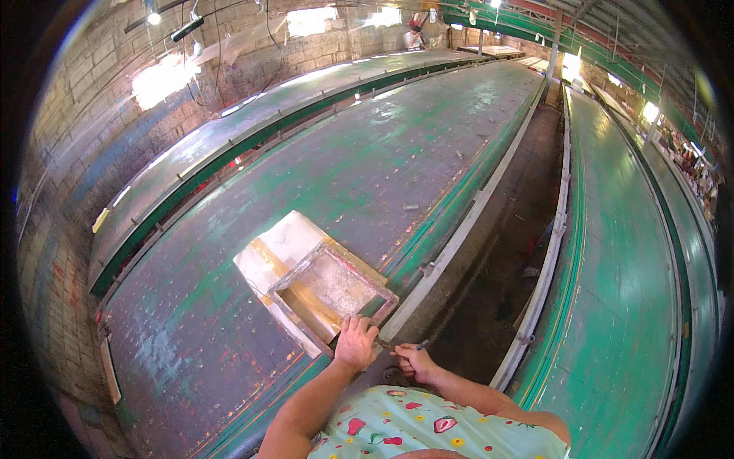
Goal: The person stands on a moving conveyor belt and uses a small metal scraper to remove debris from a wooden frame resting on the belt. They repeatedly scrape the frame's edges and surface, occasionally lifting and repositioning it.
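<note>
Left hand (356, 343) holds the wooden frame (361, 273) by its edge, right hand (414, 362) a slim tool (423, 345).

A shallow rectangular frame (358, 268), apparently wooden, lies askew on the worktop (206, 306), close to its edge. Its rails look worn and stained, and inside them sits a pale, speckled panel (336, 279) with a wide brown band (310, 306) along one side. The frame overlaps a whitish sheet or board (287, 236) (which of the two is hard to tell), flat and crossed by a brownish strip (267, 258). The left hand (356, 343) rests on the frame's near end; the right hand (414, 362) grips a slim, dark-ended object (423, 344), mostly hidden by the fingers.
</note>
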`<action>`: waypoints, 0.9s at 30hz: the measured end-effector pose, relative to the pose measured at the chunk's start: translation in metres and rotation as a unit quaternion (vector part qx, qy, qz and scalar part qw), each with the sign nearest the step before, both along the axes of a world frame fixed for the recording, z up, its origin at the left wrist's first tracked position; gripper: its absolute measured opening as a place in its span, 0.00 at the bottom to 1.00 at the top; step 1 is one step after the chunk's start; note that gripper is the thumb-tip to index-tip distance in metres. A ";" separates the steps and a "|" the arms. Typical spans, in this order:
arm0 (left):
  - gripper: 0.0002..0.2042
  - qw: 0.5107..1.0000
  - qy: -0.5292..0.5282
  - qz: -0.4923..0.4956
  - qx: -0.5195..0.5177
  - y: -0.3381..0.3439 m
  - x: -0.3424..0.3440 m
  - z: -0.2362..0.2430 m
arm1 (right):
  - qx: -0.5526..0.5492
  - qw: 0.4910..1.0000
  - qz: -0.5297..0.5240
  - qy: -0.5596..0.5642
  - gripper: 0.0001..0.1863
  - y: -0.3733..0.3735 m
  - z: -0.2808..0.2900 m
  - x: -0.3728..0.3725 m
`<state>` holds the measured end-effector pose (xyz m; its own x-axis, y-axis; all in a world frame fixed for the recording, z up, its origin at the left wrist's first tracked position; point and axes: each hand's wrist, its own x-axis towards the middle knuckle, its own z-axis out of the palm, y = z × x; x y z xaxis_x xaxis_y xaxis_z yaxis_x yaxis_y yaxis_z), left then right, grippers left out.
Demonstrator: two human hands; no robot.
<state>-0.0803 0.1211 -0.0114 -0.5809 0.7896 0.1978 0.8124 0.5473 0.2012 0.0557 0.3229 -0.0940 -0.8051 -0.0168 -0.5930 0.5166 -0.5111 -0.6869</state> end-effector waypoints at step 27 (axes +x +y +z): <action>0.21 0.999 -0.004 0.017 -0.049 0.002 0.004 0.006 | 0.742 0.550 0.083 0.374 0.11 -0.002 0.034 -0.001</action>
